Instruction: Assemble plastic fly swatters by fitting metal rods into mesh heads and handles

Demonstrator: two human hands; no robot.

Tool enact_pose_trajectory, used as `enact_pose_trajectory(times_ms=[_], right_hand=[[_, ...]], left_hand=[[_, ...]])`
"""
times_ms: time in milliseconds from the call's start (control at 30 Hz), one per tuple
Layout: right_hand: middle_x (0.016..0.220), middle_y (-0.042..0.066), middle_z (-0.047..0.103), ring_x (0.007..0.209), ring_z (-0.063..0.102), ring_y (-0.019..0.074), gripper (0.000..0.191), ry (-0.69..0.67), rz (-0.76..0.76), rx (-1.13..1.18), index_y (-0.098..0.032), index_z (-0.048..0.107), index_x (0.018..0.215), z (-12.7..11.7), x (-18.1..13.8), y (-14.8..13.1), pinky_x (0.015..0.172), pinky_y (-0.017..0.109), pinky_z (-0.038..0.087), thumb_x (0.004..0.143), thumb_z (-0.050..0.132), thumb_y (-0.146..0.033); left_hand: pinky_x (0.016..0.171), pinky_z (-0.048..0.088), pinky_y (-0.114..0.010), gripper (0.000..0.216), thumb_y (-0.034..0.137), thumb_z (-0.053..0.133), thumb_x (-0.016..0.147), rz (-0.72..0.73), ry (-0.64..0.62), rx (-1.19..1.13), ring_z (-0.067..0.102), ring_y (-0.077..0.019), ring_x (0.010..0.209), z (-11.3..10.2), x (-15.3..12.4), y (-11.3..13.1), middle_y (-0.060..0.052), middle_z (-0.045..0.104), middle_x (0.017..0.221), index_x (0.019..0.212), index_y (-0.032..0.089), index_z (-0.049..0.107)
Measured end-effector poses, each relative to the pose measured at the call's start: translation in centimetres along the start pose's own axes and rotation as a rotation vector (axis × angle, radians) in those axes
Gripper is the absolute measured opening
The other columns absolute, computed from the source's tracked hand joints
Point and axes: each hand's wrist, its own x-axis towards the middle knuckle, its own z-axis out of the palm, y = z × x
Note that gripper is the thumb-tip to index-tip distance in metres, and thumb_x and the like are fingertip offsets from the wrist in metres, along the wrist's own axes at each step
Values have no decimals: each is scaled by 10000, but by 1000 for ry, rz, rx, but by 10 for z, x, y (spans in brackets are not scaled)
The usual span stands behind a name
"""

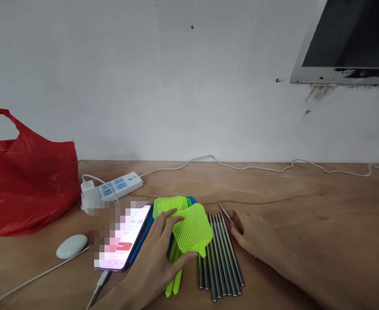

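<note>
My left hand (158,254) grips a neon-green fly-swatter head (192,232) between thumb and fingers, above a stack of more green and blue swatter heads (170,206). My right hand (257,239) rests at the right of a row of several steel rods (221,256) and pinches one thin rod (227,215) that angles up and left. Green swatter handles (173,286) stick out below my left hand.
A phone (124,241) with a lit screen lies left of the swatters, a cable plugged in. A white power strip (113,187), a white mouse (72,246) and a red plastic bag (24,181) sit at the left. A white cord (257,167) runs along the wall.
</note>
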Motion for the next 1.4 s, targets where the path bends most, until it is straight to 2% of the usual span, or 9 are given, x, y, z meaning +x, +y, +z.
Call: enact_pose_trajectory(times_ms=[200, 333, 500, 700, 833, 1000, 1233, 1333, 1400], right_hand=[[890, 113, 750, 815, 692, 302, 231, -45, -29, -6, -193, 634, 1067, -5, -1, -2, 616, 326, 339, 940, 462, -280], [895, 121, 747, 814, 695, 320, 222, -48, -21, -10, -195, 628, 1048, -8, -3, -5, 601, 328, 312, 943, 451, -280], [887, 113, 743, 809, 689, 303, 251, -29, -21, 47, -188, 636, 1095, -5, -1, -5, 606, 324, 314, 942, 457, -276], [761, 55, 695, 728, 658, 274, 549, -34, -82, 121, -157, 462, 1411, 6, 1, 0, 615, 319, 319, 863, 493, -166], [672, 5, 632, 670, 607, 244, 640, -52, -125, 190, -150, 441, 1418, 0, -2, -3, 618, 316, 322, 784, 526, -128], [584, -44, 557, 623, 553, 217, 627, -90, -166, 261, -169, 486, 1340, -10, -6, -10, 615, 310, 314, 720, 549, -103], [523, -99, 472, 504, 477, 157, 544, -46, -206, 367, -221, 526, 1256, -1, -5, -7, 606, 295, 315, 731, 534, -79], [518, -104, 450, 485, 445, 145, 442, 4, -228, 434, -227, 556, 1185, 5, -3, -4, 571, 278, 300, 762, 537, -100], [528, -95, 442, 490, 429, 139, 275, 74, -228, 511, -228, 586, 1048, 10, -1, -2, 547, 267, 290, 792, 543, -138]], left_hand=[[1046, 422, -576, 455, 497, 550, 954, -92, 79, 59, 473, -361, 1299, -12, 17, -15, -147, 476, 1419, 1317, 236, 468], [1078, 398, -583, 413, 469, 510, 970, -65, 0, 127, 453, -378, 1338, -12, 21, -27, -168, 526, 1395, 1268, 185, 545], [1085, 418, -565, 332, 326, 421, 1009, 25, -82, 192, 477, -352, 1341, -10, 20, -33, -154, 570, 1387, 1259, 189, 592], [1001, 510, -512, 380, 340, 384, 1036, 49, -88, 158, 588, -310, 1199, -8, 19, -32, -125, 597, 1314, 1367, 222, 531], [942, 544, -497, 365, 367, 374, 1040, 35, -93, 164, 608, -308, 1143, -8, 18, -28, -115, 578, 1265, 1322, 252, 575], [934, 546, -475, 316, 362, 392, 1032, 42, -89, 133, 605, -306, 1138, -9, 18, -22, -122, 579, 1259, 1241, 216, 578], [1019, 487, -505, 303, 358, 424, 1031, 65, -88, 139, 555, -312, 1221, -4, 14, -22, -127, 584, 1301, 1287, 208, 485], [1028, 472, -511, 323, 349, 427, 1033, 86, -76, 152, 530, -316, 1247, -3, 13, -22, -131, 555, 1339, 1325, 213, 452], [1031, 465, -500, 311, 342, 435, 1031, 100, -63, 148, 522, -313, 1250, -4, 14, -20, -127, 548, 1341, 1315, 218, 457]])
